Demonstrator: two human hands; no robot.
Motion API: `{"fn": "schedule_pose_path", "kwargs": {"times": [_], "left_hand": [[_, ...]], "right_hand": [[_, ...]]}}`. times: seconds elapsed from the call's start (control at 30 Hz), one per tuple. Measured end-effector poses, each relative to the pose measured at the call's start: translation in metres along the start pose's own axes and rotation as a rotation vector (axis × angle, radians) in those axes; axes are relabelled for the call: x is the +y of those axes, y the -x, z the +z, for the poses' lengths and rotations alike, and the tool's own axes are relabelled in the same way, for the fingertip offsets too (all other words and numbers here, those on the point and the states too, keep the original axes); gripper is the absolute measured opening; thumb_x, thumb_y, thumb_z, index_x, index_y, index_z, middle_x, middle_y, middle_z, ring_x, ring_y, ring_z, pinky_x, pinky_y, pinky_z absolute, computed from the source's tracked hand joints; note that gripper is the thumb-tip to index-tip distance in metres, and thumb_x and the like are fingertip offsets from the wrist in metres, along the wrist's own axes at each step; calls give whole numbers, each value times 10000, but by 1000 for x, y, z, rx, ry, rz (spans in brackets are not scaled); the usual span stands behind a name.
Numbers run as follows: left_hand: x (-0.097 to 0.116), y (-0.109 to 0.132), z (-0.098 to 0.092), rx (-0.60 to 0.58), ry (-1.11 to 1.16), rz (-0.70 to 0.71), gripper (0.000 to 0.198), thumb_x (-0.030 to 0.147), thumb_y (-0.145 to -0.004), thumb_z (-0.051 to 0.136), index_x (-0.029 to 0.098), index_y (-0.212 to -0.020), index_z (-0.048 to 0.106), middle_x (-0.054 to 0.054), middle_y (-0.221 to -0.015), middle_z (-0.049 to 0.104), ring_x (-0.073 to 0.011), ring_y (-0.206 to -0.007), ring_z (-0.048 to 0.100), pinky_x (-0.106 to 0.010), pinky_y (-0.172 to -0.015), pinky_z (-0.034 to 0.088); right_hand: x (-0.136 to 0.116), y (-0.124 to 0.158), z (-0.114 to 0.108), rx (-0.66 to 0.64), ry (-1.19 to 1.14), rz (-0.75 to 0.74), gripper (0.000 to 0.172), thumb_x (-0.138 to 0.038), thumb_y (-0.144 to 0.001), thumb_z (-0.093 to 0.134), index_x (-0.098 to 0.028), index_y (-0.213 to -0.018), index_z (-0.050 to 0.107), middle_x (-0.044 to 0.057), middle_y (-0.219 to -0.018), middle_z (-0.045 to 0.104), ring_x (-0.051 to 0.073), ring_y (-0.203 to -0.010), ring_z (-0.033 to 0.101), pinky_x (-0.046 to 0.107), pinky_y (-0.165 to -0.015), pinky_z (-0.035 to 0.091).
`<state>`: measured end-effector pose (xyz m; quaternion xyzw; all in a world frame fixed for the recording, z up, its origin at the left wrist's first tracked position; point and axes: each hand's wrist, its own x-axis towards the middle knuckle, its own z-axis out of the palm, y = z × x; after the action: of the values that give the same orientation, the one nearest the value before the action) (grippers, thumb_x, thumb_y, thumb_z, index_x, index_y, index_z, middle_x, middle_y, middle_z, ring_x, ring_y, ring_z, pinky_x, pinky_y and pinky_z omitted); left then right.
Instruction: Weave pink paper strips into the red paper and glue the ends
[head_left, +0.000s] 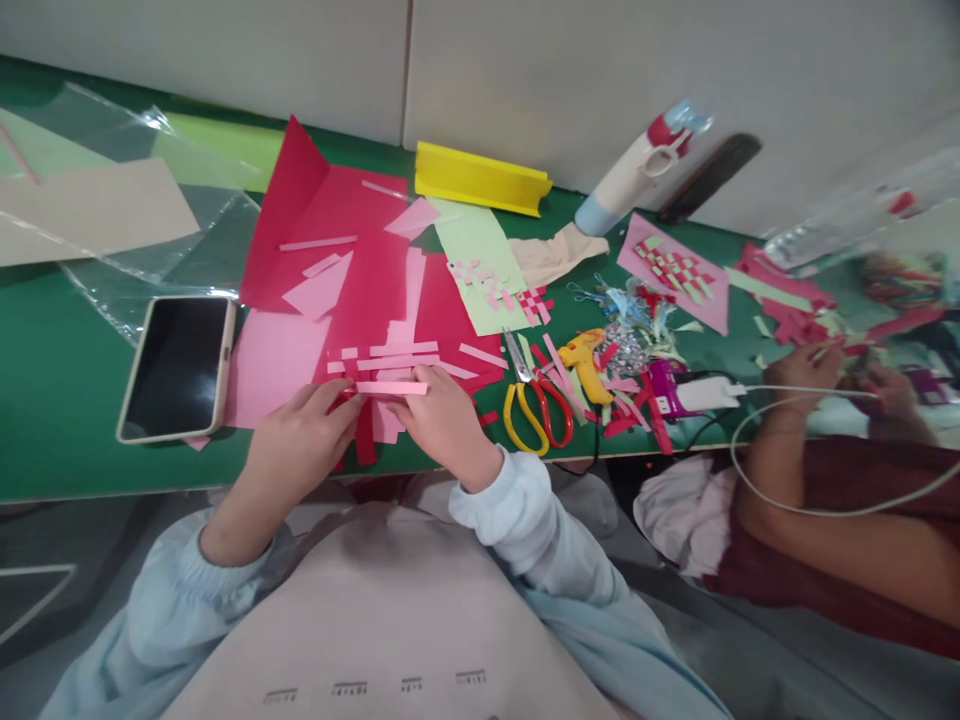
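one pink paper strip [391, 388], pinched near each end in fingertips of left hand [300, 440] and right hand [448, 422], at near side of red-and-pink strip weave [405, 351]. scissors [531, 379] right of right hand.

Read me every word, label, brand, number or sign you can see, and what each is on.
No readable text in this view.
Pale garment front: a row of small dark marks near the bottom, possibly print, too blurred to read.
Phone: dark screen, no text visible.
Pink strip by the fingers: no print visible.
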<state>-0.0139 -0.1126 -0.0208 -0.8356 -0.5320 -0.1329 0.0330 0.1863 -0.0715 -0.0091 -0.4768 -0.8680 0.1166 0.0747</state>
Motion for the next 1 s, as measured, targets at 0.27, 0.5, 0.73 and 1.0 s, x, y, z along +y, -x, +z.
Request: {"fn": "schedule_pose_path", "kwargs": {"times": [0.27,0.5,0.73,1.0], "left_hand": [[8,6,4,20,-21,-38,299,288,-964,486,191,-1118,723,-160,-1202,672,-286,-1002,660,-396,-762,560],[10,9,5,45,-31,31,279,297,-957,524,178,-1118,718,-173,-1182,625,-289,-995,602,-396,-816,541],[17,14,5,34,-26,-44,286,285,-948,533,166,-1151,694,-175,-1093,624,-297,-983,584,-436,-860,526],[17,16,5,92,-47,-34,282,245,-939,538,97,-1136,676,-190,-1098,628,-294,-983,586,-416,-864,532]], "right_hand": [[-2,-7,4,29,-118,-10,188,-308,-956,588,-181,-1015,714,105,-1021,627,234,-974,554,344,-828,486],[1,-9,9,50,-157,-2,198,-300,-965,568,-179,-966,725,94,-971,635,222,-938,560,341,-842,469],[4,-11,13,93,-190,-1,232,-338,-970,566,-180,-966,735,89,-944,653,218,-936,585,336,-889,463],[8,-12,19,128,-207,-17,194,-317,-945,613,-173,-981,737,90,-952,680,217,-949,611,339,-911,482]]}}
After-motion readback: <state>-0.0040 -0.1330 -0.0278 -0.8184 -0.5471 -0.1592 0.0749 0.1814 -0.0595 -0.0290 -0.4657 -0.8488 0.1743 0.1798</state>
